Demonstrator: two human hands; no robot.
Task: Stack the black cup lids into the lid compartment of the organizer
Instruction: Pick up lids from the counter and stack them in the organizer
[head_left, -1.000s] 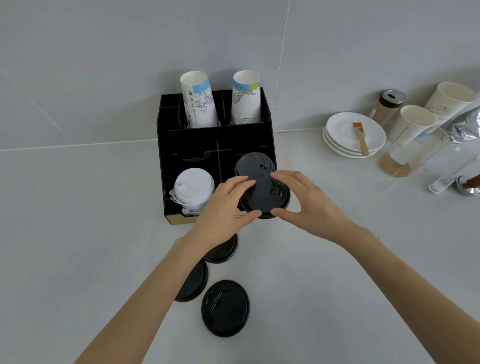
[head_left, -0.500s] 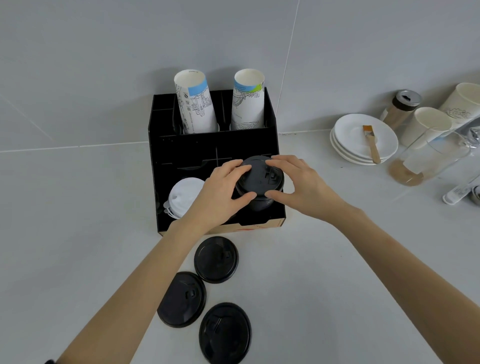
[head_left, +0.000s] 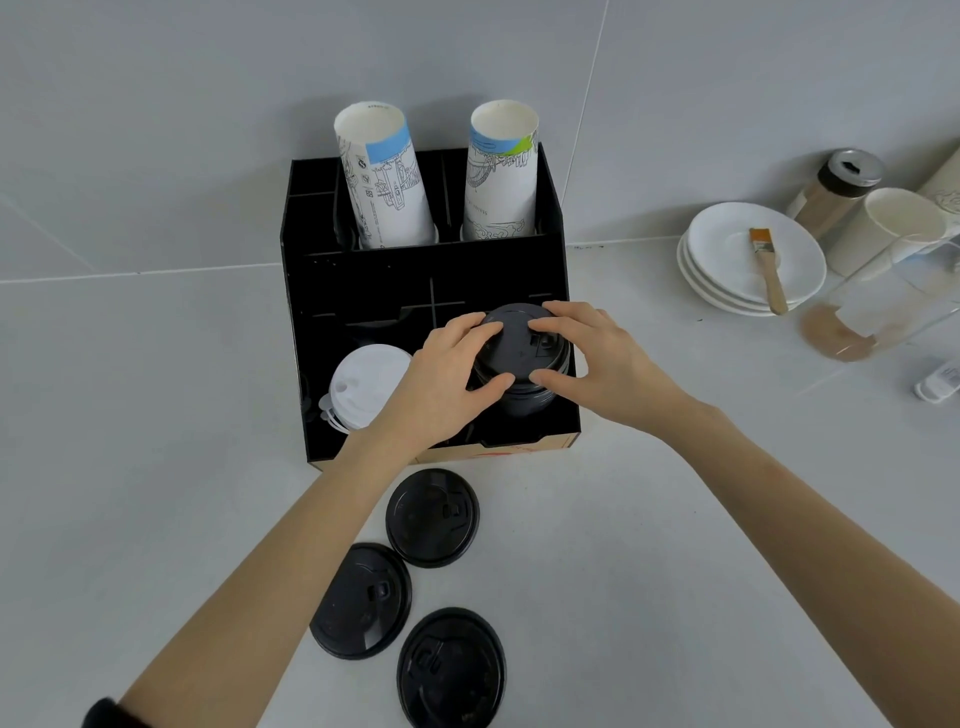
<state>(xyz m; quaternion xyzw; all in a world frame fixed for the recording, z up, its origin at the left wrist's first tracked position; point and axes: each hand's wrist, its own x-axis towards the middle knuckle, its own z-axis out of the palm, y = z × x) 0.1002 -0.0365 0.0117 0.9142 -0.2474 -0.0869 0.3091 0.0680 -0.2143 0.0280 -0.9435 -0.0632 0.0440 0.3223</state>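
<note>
Head view, looking down at a pale counter. Black organizer (head_left: 426, 280) at centre frame, against the wall. Both hands on a black lid (head_left: 519, 345) atop the lid stack (head_left: 522, 400) in the organizer's front right compartment. Left hand (head_left: 441, 387) partly closed, fingers on the lid's top, thumb against its near edge. Right hand (head_left: 597, 364) likewise, fingers on top, thumb at the near edge. Lid looks level and seated or nearly so; I cannot tell whether it is fully pressed home.

White lids (head_left: 363, 384) in the front left compartment. Two paper cup stacks (head_left: 387, 182) upright in the back row.

Three loose lids (head_left: 431, 517) lie flat on the counter in the lower centre of the frame, below the hands; round, so no long axis. They sit under the left forearm, so the left hand seems nearer.

Printing on the cups is too small to read. No brand legible anywhere.
</note>
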